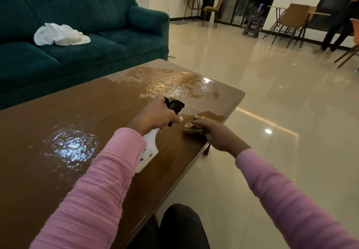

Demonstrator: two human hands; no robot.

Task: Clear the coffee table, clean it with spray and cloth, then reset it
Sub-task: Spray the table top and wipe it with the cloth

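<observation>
The brown coffee table (73, 112) carries wet, shiny patches at its far right corner and near its left middle. My left hand (155, 115) grips a white spray bottle (148, 151) with a black trigger head, nozzle pointing toward the far right corner. My right hand (211, 130) rests on a brownish cloth (189, 127) at the table's right edge, fingers laid over it.
A dark green sofa (81, 25) stands behind the table with a white cloth (60, 34) on its seat. Glossy tiled floor (272, 102) stretches to the right. Chairs, small tables and a standing person (338, 27) are at the far right.
</observation>
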